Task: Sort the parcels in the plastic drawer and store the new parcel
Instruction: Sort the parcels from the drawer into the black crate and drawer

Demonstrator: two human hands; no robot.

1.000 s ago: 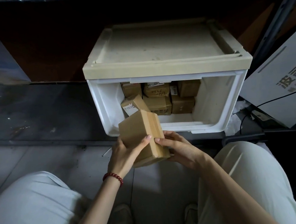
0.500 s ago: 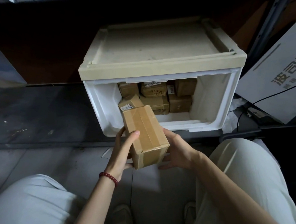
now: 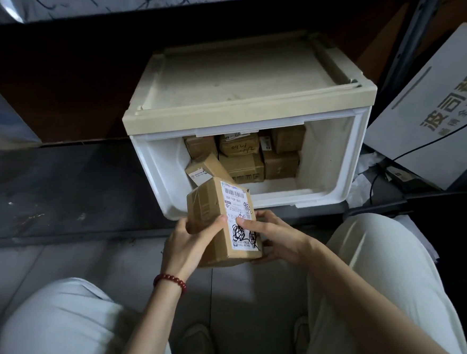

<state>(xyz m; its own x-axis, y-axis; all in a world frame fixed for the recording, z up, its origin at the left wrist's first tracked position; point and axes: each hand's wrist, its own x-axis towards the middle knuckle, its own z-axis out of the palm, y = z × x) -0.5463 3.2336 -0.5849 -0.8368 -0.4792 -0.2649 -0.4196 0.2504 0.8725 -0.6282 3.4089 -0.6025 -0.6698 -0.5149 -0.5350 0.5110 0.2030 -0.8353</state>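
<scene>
both hands grip the brown cardboard parcel with a scribbled white label (image 3: 221,222) just in front of the open white plastic drawer (image 3: 171,206), left hand (image 3: 188,242) wrapping its side, right hand (image 3: 272,236) cupping beneath with thumb on the label. best to slide it flat onto the bare drawer floor, clear of the tilted small brown box (image 3: 205,169) leaning against the stacked brown parcels (image 3: 247,156) at the back.

Dim, soft light falls from above; the white drawer (image 3: 168,164) is the brightest patch. Deep shadow fills the space behind it and the right edge. Lines bow near the borders.
</scene>
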